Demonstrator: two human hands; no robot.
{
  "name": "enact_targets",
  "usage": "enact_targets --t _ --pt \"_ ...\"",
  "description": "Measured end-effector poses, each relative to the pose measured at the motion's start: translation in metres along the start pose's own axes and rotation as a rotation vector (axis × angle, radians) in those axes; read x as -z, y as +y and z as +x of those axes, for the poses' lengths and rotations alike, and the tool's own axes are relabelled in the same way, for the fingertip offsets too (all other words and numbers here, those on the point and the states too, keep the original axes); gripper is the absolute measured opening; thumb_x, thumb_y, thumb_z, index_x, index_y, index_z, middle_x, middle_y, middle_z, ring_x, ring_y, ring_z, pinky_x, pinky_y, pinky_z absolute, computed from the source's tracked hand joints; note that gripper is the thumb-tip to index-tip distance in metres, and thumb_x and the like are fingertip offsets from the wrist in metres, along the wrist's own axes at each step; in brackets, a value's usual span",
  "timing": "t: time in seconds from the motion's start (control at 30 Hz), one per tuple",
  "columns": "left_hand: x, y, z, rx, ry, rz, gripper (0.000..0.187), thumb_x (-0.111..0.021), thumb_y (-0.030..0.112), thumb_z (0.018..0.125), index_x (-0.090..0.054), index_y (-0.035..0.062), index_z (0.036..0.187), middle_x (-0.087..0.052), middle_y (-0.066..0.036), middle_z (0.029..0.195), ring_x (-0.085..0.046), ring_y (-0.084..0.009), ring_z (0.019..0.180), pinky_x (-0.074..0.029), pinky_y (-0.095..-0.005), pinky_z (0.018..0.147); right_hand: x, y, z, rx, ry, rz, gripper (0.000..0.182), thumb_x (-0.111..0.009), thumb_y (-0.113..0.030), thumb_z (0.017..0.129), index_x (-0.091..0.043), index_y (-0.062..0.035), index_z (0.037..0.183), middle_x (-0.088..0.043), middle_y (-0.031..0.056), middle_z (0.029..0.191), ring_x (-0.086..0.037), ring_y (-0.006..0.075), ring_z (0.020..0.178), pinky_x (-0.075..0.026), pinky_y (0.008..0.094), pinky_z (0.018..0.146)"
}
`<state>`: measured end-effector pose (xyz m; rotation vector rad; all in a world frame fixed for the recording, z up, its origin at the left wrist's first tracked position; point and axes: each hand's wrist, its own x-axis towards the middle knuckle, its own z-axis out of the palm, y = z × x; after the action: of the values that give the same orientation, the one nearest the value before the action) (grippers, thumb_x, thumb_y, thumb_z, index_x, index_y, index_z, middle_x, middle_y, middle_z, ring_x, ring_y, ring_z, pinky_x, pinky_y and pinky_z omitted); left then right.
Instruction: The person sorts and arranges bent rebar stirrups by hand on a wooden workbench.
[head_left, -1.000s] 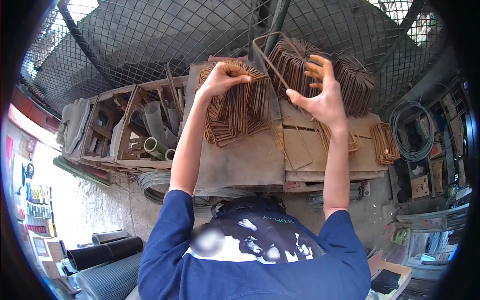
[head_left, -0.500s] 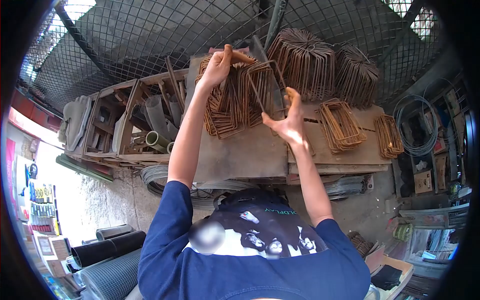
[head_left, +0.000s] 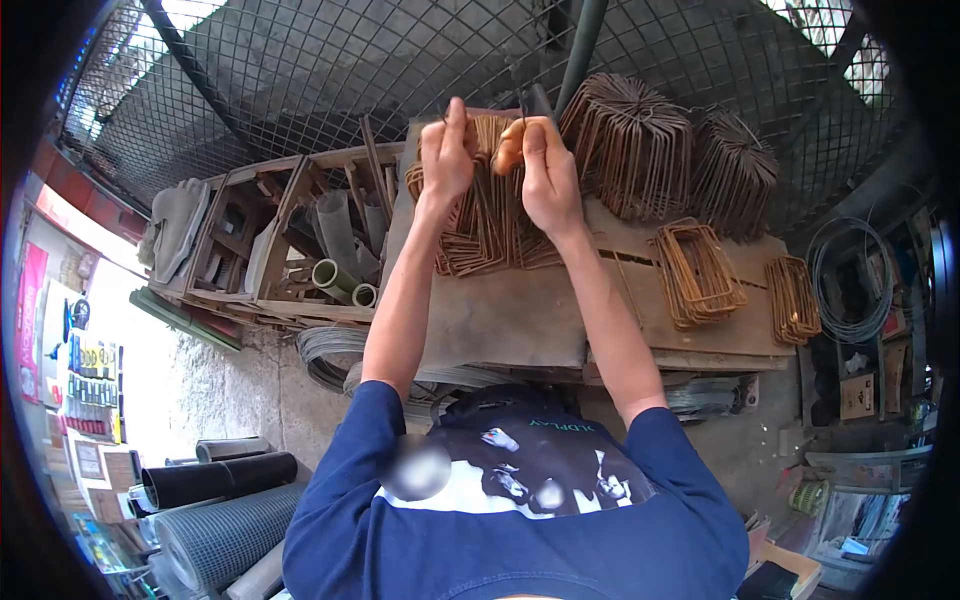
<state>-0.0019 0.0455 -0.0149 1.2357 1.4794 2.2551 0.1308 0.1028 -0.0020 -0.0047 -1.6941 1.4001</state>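
Observation:
Fingers curled and thumb raised, my left hand (head_left: 447, 158) is over the left part of a pile of rusty bent-wire frames (head_left: 480, 245). My right hand (head_left: 545, 172) is close beside it on the right, its fingers closed too, over the same pile. The two hands are a short gap apart. What lies in their grips is hidden by the fingers and blur. The pile rests on a wooden table (head_left: 500, 325).
Two tall bundles of bent rods (head_left: 628, 150) stand behind on the right. Smaller stacks of rectangular frames (head_left: 697, 275) lie on the table's right part. Wooden bins (head_left: 278, 240) with tubes are at left. Wire mesh (head_left: 360, 60) rises behind; wire coils (head_left: 330, 355) lie below.
My right hand has moved up and left toward my left hand, and its spread fingers have closed. The single frame between the hands no longer shows clearly. The view has shifted slightly.

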Motion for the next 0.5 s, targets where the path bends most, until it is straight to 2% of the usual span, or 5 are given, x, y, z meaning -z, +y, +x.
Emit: enact_targets --t 0.1,0.27,0.37,0.4,0.5 --pt "-0.006 0.034 0.002 0.016 -0.017 -0.079 0.05 -0.042 0.032 0.101 -0.033 0.012 0.056 -0.025 0.008 0.052 -0.021 -0.0038 0.045 -0.015 -0.025 0.042 -0.008 0.001 0.007 0.099 0.102 0.013 0.031 -0.037 -0.025 0.103 -0.044 -0.0063 0.079 -0.038 -0.0026 0.065 -0.034 0.0044 0.054 -0.028 0.0206 0.049" --pt "-0.013 0.031 0.006 -0.019 -0.109 0.168 0.052 -0.042 0.033 0.101 -0.042 0.0094 0.055 -0.033 0.008 0.052 -0.028 -0.0038 0.047 -0.02 -0.025 0.043 -0.017 -0.004 0.045 0.205 0.107 -0.003 0.036 -0.041 -0.023 0.102 -0.039 -0.0085 0.069 -0.034 -0.0055 0.062 -0.03 0.0035 0.051 -0.025 0.0209 0.044" --pt "-0.018 0.023 0.003 -0.017 -0.099 0.236 0.051 -0.043 0.034 0.101 -0.046 0.0087 0.057 -0.037 0.008 0.053 -0.031 -0.0036 0.048 -0.022 -0.0246 0.044 -0.01 0.001 0.046 0.09 0.085 0.323 0.033 -0.045 -0.02 0.101 -0.047 -0.0066 0.07 -0.04 -0.0059 0.059 -0.035 0.0028 0.05 -0.028 0.0212 0.044" --pt "-0.02 0.025 -0.001 0.026 -0.09 0.22 0.052 -0.043 0.028 0.1 -0.048 -0.0026 0.058 -0.041 0.0 0.048 -0.036 -0.0075 0.049 -0.028 -0.0316 0.045 -0.009 -0.003 0.046 0.024 0.147 0.421 0.033 -0.044 -0.021 0.101 -0.044 -0.0084 0.071 -0.038 -0.006 0.058 -0.033 0.0021 0.049 -0.026 0.0209 0.043" --pt "-0.027 0.029 -0.016 -0.037 -0.113 0.266 0.05 -0.042 0.027 0.101 -0.047 -0.0027 0.062 -0.041 0.001 0.051 -0.035 -0.0072 0.051 -0.028 -0.0312 0.046 0.002 -0.004 0.048 0.017 0.077 0.491 0.033 -0.04 -0.021 0.102 -0.042 -0.0087 0.071 -0.035 -0.0061 0.058 -0.026 0.0032 0.047 -0.022 0.0227 0.041"
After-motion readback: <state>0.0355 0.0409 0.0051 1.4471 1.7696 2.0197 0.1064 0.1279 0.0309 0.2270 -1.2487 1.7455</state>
